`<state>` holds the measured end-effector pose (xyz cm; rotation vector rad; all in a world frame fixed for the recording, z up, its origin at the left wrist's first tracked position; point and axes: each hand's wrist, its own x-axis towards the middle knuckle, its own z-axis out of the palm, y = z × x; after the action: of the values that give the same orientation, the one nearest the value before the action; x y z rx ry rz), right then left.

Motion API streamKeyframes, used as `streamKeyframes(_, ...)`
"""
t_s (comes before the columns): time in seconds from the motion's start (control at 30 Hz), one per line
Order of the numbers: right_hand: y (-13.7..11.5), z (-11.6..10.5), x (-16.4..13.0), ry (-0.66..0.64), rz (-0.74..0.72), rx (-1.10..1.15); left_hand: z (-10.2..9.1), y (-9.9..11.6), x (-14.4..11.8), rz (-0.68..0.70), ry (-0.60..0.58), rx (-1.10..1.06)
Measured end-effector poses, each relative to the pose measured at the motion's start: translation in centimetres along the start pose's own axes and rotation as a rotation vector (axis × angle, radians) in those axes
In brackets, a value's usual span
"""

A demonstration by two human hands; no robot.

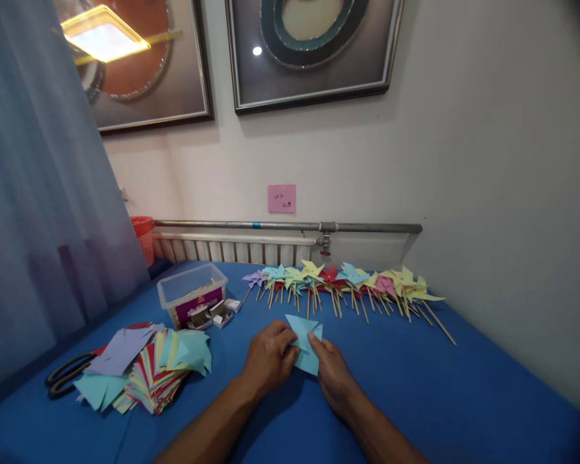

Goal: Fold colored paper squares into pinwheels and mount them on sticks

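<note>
My left hand (269, 356) and my right hand (335, 372) meet over a light blue paper square (305, 341) in the middle of the blue table (464, 393). Both hands pinch the paper, which is partly folded with flaps raised. A row of finished paper pinwheels (348, 283) on wooden sticks lies just beyond the hands, along the table's far side.
A pile of coloured paper sheets (145, 370) lies at the left, with black-handled scissors (67, 374) beside it. A clear plastic box (192, 293) and small white boxes (222, 312) stand behind the pile. A radiator (232, 248), a pipe and the wall close the far edge; a curtain hangs left.
</note>
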<state>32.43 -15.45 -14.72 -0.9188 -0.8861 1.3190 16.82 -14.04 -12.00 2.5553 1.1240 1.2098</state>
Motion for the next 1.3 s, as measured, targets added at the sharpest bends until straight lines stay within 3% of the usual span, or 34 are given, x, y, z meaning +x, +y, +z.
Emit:
streamKeyframes(0.23,-0.3,0.2,-0.2,-0.006,0.019,0.037,0.5,-0.2,0.0,-0.047,0.047,-0.071)
streamKeyframes(0.53,-1.4,0.7,-0.6,-0.001,0.070,0.109,0.0,-0.2,0.3,-0.092,0.018,-0.033)
streamKeyframes(0.9,-0.5,0.0,0.0,-0.022,0.045,0.038,0.4,-0.3,0.2,-0.116,0.064,-0.005)
streamKeyframes(1.3,-1.0,0.7,-0.8,-0.045,0.071,0.123,0.4,0.1,0.2,-0.177,0.070,0.003)
